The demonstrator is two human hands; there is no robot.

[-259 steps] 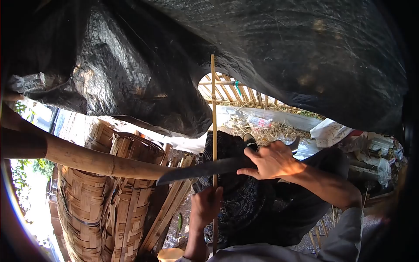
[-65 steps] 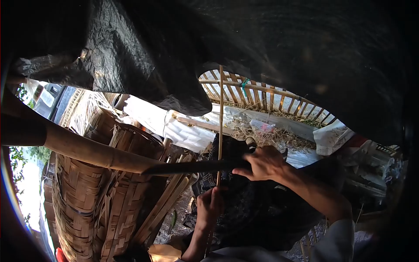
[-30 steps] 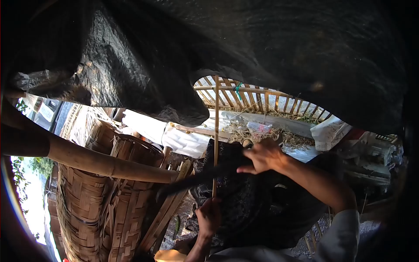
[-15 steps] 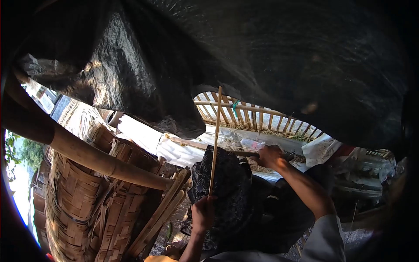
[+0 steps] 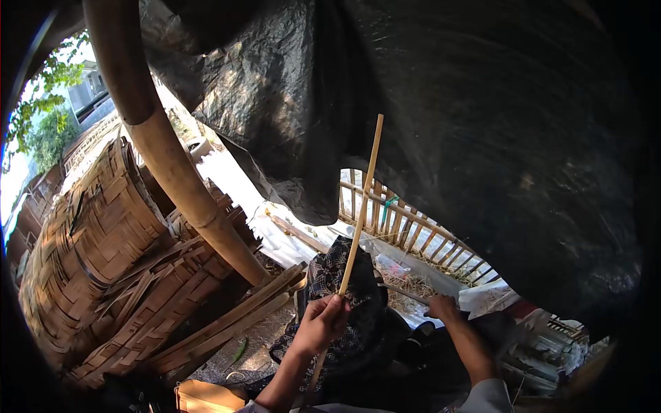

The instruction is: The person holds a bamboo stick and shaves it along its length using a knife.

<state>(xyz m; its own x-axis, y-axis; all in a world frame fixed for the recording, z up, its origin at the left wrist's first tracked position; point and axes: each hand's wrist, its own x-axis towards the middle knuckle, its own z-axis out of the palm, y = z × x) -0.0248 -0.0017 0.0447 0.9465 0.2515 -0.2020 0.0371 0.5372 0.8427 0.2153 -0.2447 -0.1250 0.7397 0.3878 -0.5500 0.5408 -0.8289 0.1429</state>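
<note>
My left hand (image 5: pixel 322 322) is closed round a long, thin bamboo strip (image 5: pixel 361 224). The strip stands tilted, its top leaning right, and its lower end runs down below the hand. Farther right, my right hand (image 5: pixel 444 308) is closed on a slim, stick-like tool (image 5: pixel 407 294). Its pale shaft points left towards the cloth, and a dark part shows beyond the fist; its exact kind is unclear. Dark patterned cloth (image 5: pixel 330 272) covers a rounded form, seemingly a knee, behind the left hand and strip.
A thick bamboo pole (image 5: pixel 172 162) slants across the left, by large woven bamboo baskets (image 5: pixel 103 227). Wooden slats (image 5: pixel 234 316) lean beside the cloth. Black plastic sheeting (image 5: pixel 482 138) hangs low overhead. Behind stands a bamboo fence (image 5: pixel 413 230). An orange-tan object (image 5: pixel 206 398) lies at the bottom.
The view has tilted and shifted. My left hand has turned, and the strip now leans more to the right and extends below the fist. My right hand sits lower in view, still gripping the tool.
</note>
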